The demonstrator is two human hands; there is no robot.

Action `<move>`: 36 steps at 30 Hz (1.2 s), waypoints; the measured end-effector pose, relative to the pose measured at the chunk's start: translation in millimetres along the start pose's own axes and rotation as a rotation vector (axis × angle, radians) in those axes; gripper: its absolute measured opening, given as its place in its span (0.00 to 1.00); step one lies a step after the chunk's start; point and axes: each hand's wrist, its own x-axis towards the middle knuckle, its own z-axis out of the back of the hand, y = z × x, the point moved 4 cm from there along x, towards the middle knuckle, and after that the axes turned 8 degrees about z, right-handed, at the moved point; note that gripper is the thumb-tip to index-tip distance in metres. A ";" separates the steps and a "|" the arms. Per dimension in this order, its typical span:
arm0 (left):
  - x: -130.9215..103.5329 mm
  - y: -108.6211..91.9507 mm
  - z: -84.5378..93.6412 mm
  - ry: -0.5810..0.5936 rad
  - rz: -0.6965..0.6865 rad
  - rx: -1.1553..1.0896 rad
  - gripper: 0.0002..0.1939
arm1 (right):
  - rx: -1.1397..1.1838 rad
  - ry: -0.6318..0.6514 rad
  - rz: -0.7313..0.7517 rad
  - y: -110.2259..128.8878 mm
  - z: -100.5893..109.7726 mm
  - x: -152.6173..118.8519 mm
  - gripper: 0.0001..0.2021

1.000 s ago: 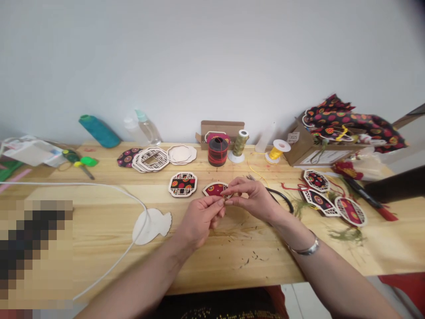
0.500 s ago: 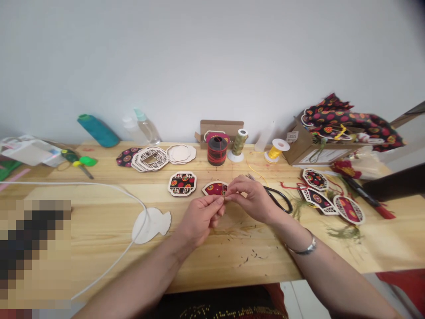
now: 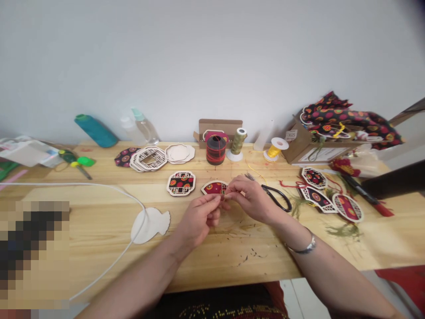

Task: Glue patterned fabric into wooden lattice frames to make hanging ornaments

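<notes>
My left hand point(image 3: 203, 217) and my right hand point(image 3: 249, 198) meet over the middle of the table, fingertips pinched close together. What they pinch is too small to make out. Just behind the fingertips lies a fan-shaped ornament point(image 3: 212, 187) with a pale frame and dark red patterned fabric, partly hidden by my right hand. To its left lies an eight-sided ornament point(image 3: 181, 183) with lattice corners. Black-handled scissors point(image 3: 280, 199) rest beside my right wrist, their blades partly covered by the hand. Beyond the ornaments stands a spool of dark and red cord point(image 3: 215, 150).
Olive thread point(image 3: 237, 144) and a yellow cord spool point(image 3: 275, 149) stand at the back. Finished ornaments point(image 3: 348, 207) lie right, before a cardboard box point(image 3: 308, 146) of fabric. Stacked wooden frames point(image 3: 151, 158) lie back left. A white cable point(image 3: 109, 185) loops over a white vase-shaped piece point(image 3: 151, 226).
The view has shifted very slightly. My hands stay pinched together in the same place, with the left fingers a little lower; nothing on the table has been moved.
</notes>
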 end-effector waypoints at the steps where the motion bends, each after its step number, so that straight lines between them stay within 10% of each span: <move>1: 0.0 0.0 0.2 -0.005 -0.003 0.003 0.16 | -0.005 0.001 0.000 0.1 0.1 0.0 0.08; 17: 2.2 -0.2 1.8 -0.066 -0.092 0.165 0.15 | 0.014 0.012 -0.036 1.8 -0.9 -0.1 0.09; 23: 3.2 -1.1 7.5 -0.128 -0.124 0.124 0.17 | 0.083 -0.156 -0.215 -14.0 2.3 0.6 0.10; 30: 1.4 -4.8 3.0 -0.109 -0.147 0.131 0.17 | 0.569 -0.059 -0.424 -21.6 -13.8 -3.7 0.08; 36: 0.8 -2.8 -0.7 -0.079 -0.138 0.186 0.16 | 0.478 -0.086 -0.419 -15.1 -10.3 -3.0 0.05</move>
